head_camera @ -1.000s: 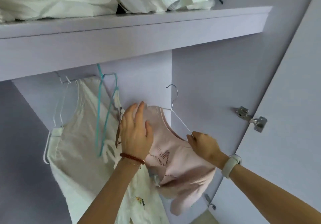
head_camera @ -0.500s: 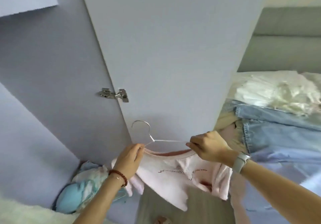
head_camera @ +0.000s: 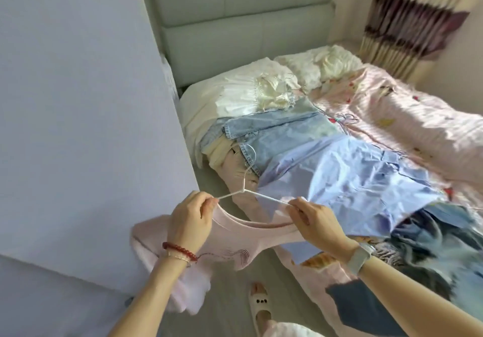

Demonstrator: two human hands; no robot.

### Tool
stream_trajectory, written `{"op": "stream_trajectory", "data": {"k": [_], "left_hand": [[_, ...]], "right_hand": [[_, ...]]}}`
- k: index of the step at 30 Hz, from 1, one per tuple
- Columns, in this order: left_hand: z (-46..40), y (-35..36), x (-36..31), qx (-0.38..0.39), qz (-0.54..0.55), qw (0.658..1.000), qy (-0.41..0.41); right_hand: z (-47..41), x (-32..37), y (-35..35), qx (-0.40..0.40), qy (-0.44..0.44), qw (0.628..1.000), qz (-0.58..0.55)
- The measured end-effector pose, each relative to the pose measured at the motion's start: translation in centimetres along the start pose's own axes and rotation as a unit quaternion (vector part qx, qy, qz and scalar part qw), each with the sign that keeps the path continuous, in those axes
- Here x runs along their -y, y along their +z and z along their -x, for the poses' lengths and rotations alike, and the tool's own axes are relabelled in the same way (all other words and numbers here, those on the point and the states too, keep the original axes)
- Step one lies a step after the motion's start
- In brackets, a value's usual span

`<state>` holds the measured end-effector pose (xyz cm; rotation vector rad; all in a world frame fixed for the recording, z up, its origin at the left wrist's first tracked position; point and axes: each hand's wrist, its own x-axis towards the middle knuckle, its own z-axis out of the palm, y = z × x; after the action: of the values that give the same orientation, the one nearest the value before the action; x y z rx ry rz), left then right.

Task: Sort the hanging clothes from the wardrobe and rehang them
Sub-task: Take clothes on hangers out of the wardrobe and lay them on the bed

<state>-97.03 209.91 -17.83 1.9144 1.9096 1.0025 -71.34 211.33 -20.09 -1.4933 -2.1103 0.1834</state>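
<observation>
The pink top (head_camera: 230,247) on its hanger (head_camera: 251,195) has swung from the wardrobe toward the bed (head_camera: 392,117). The left hand (head_camera: 190,219) and right hand (head_camera: 316,221) each pinch a hanger arm; lay it flat on the matching pile.

Wardrobe door (head_camera: 78,101), left of frame: plain lavender. Headboard (head_camera: 243,17), top centre: pale grey-green. Hanger (head_camera: 251,193): white. T-shirt (head_camera: 235,247), lower centre: pale pink, dark line print. Shirt (head_camera: 339,179): light blue. Jeans (head_camera: 282,132): faded blue denim. Curtain (head_camera: 407,28), upper right: maroon-and-cream stripes.
</observation>
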Motion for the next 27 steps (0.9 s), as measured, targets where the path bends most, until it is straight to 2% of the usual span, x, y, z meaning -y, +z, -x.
{"op": "stream_trajectory", "data": {"k": [2, 6, 11, 14, 19, 22, 27], "left_hand": [[-1.5, 0.9, -1.6, -0.014, 0.0, 0.999, 0.033], [-4.8, 3.7, -4.7, -0.046, 0.019, 0.998, 0.043], [-10.6, 9.7, -10.1, -0.09, -0.014, 0.991, 0.099], [-14.0, 15.0, -14.4, -0.077, -0.032, 0.985, 0.152], [-20.0, 24.0, -22.5, -0.024, -0.02, 0.981, 0.191], [-22.1, 30.0, -26.0, 0.052, -0.006, 0.983, 0.176], [-22.4, 39.9, -28.3, 0.217, -0.032, 0.967, 0.131]], "right_hand": [[0.0, -0.9, -0.4, -0.043, 0.029, 0.999, 0.004], [-2.1, -3.8, -1.6, -0.124, 0.094, 0.987, 0.025], [-6.1, -10.8, -4.4, -0.152, 0.186, 0.971, 0.011], [-8.8, -17.2, -7.2, -0.17, 0.23, 0.958, -0.013], [-13.5, -28.8, -12.9, -0.233, 0.273, 0.933, -0.02], [-14.5, -36.5, -14.9, -0.258, 0.331, 0.907, -0.02], [-12.1, -47.1, -14.0, -0.204, 0.459, 0.865, -0.02]]}}
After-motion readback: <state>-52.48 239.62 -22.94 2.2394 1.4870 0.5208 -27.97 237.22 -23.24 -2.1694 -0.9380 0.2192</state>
